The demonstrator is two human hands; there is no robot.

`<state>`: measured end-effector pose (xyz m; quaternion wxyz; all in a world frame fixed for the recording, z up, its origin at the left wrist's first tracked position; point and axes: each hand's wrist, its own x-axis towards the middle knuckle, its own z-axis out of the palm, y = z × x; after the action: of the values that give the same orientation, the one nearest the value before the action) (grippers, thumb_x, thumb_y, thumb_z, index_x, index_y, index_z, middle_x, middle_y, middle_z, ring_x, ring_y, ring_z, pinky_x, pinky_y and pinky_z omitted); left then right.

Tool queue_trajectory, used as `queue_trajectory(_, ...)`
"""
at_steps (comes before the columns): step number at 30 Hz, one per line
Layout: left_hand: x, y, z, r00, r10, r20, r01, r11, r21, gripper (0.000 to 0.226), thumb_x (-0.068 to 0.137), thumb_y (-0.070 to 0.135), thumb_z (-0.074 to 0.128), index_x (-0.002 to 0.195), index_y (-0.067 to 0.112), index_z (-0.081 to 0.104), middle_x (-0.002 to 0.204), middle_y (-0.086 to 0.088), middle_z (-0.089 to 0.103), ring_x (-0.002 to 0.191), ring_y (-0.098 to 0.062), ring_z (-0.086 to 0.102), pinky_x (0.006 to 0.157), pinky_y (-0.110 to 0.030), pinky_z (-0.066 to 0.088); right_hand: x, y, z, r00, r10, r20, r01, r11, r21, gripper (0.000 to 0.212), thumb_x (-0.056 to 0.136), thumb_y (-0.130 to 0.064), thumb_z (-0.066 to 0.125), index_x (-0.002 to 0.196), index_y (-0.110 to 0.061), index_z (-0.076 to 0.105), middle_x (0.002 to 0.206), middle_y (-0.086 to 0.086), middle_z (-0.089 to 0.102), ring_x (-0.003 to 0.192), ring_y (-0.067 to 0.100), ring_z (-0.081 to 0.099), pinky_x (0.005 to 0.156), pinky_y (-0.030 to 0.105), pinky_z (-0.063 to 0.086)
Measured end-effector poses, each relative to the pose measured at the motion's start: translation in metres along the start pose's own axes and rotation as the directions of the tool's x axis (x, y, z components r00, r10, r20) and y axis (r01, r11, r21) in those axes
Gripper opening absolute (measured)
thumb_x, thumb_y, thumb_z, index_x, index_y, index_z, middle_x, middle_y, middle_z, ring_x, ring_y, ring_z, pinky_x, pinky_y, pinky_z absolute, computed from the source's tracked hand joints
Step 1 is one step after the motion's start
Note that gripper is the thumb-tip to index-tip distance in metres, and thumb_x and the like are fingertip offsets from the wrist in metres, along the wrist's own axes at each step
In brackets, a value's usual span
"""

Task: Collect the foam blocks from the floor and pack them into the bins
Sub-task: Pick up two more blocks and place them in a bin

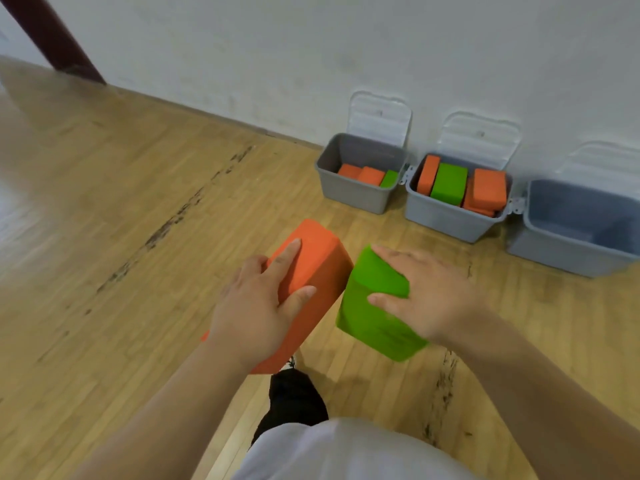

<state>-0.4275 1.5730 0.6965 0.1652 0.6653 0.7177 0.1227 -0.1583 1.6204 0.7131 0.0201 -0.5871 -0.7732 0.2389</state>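
Observation:
My left hand (258, 306) grips an orange foam block (318, 265), thumb on its side face and fingers over its top. My right hand (426, 292) grips a green foam block (370, 317) the same way. Both blocks are held in the air above the wooden floor, side by side and nearly touching. Three grey bins stand against the wall ahead to the right. The left bin (349, 195) holds two orange blocks and a green one. The middle bin (446, 220) is piled with orange blocks and one green block. The right bin (568, 251) shows no blocks inside.
Each bin has a clear hinged lid (379, 117) leaning open against the white wall. A dark wooden post (52, 36) stands at the far left. My dark trouser leg and shoe (294, 396) are below the blocks. Scuff marks run across the floorboards.

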Motion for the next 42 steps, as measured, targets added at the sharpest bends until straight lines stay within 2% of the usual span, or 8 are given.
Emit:
queue_trajectory(9, 0.215, -0.066, -0.029, 0.981, 0.167, 0.102, -0.166, 0.986, -0.022, 0.075, 0.086, 0.081, 0.03, 0.154, 0.061, 0.004, 0.137, 0.003, 0.043, 0.125, -0.023, 0.047, 0.106, -0.044, 0.041, 0.175, -0.035, -0.014, 0.972, 0.219, -0.085, -0.215, 0.975, 0.057, 0.083, 0.088, -0.068, 0.06, 0.158, -0.047, 0.02, 0.154, -0.012, 0.041, 0.14, 0.017, 0.039, 0.113, 0.04, 0.035)
queue_trajectory(13, 0.304, -0.087, -0.061, 0.968, 0.226, 0.107, -0.221, 0.974, -0.055, 0.074, 0.089, 0.077, 0.041, 0.155, 0.06, 0.011, 0.131, 0.004, 0.046, 0.118, -0.023, 0.052, 0.103, -0.045, 0.044, 0.24, -0.053, -0.031, 0.958, 0.254, -0.134, -0.237, 0.962, 0.134, 0.086, 0.085, -0.068, 0.064, 0.157, -0.045, 0.023, 0.152, -0.014, 0.046, 0.136, 0.015, 0.044, 0.11, 0.039, 0.039)
queue_trajectory(17, 0.37, -0.099, -0.067, 0.959, 0.248, 0.135, -0.244, 0.969, -0.048, 0.076, 0.088, 0.08, 0.037, 0.155, 0.061, 0.008, 0.128, 0.007, 0.045, 0.116, -0.02, 0.052, 0.102, -0.045, 0.046, 0.299, -0.052, -0.045, 0.959, 0.254, -0.126, -0.241, 0.964, 0.109, 0.086, 0.085, -0.071, 0.063, 0.157, -0.045, 0.024, 0.155, -0.014, 0.043, 0.138, 0.014, 0.044, 0.112, 0.039, 0.038)
queue_trajectory(20, 0.412, -0.101, -0.06, 0.964, 0.226, 0.143, -0.224, 0.974, -0.032, 0.077, 0.087, 0.082, 0.033, 0.156, 0.059, 0.006, 0.129, 0.006, 0.045, 0.118, -0.02, 0.051, 0.102, -0.044, 0.045, 0.352, -0.041, -0.059, 0.966, 0.237, -0.103, -0.228, 0.97, 0.084, 0.085, 0.085, -0.07, 0.064, 0.156, -0.047, 0.025, 0.155, -0.015, 0.042, 0.137, 0.012, 0.044, 0.109, 0.034, 0.037)
queue_trajectory(25, 0.491, -0.094, -0.047, 0.983, 0.132, 0.126, -0.132, 0.991, -0.009, 0.077, 0.087, 0.084, 0.032, 0.155, 0.06, 0.007, 0.124, 0.006, 0.045, 0.113, -0.021, 0.052, 0.1, -0.043, 0.046, 0.452, -0.003, -0.077, 0.992, 0.113, -0.049, -0.107, 0.987, 0.117, 0.086, 0.085, -0.067, 0.068, 0.158, -0.042, 0.028, 0.154, -0.01, 0.044, 0.14, 0.013, 0.043, 0.112, 0.035, 0.036)
queue_trajectory(31, 0.587, -0.045, -0.039, 0.998, -0.016, 0.059, 0.018, 0.999, -0.036, 0.075, 0.088, 0.081, 0.034, 0.155, 0.061, 0.007, 0.125, 0.008, 0.045, 0.112, -0.02, 0.052, 0.098, -0.043, 0.046, 0.573, 0.071, -0.131, 1.0, 0.011, -0.015, -0.008, 0.982, 0.191, 0.083, 0.085, -0.064, 0.07, 0.156, -0.046, 0.03, 0.156, -0.016, 0.04, 0.142, 0.01, 0.038, 0.114, 0.032, 0.032)
queue_trajectory(36, 0.659, -0.005, -0.023, 0.996, -0.073, 0.059, 0.079, 0.99, -0.118, 0.071, 0.09, 0.079, 0.036, 0.153, 0.065, 0.005, 0.13, 0.013, 0.042, 0.111, -0.015, 0.052, 0.094, -0.038, 0.046, 0.654, 0.129, -0.182, 1.0, -0.014, 0.012, 0.012, 0.981, 0.191, 0.084, 0.087, -0.064, 0.067, 0.158, -0.043, 0.028, 0.16, -0.015, 0.036, 0.146, 0.011, 0.033, 0.116, 0.033, 0.03)
queue_trajectory(42, 0.767, 0.011, 0.0, 0.991, -0.077, 0.112, 0.093, 0.986, -0.141, 0.073, 0.09, 0.078, 0.038, 0.155, 0.061, 0.01, 0.142, 0.012, 0.031, 0.115, -0.017, 0.054, 0.097, -0.037, 0.048, 0.743, 0.184, -0.195, 0.995, 0.084, 0.053, -0.093, 0.971, 0.218, 0.09, 0.087, -0.068, 0.065, 0.16, -0.042, 0.021, 0.161, -0.011, 0.037, 0.146, 0.02, 0.037, 0.116, 0.04, 0.037)
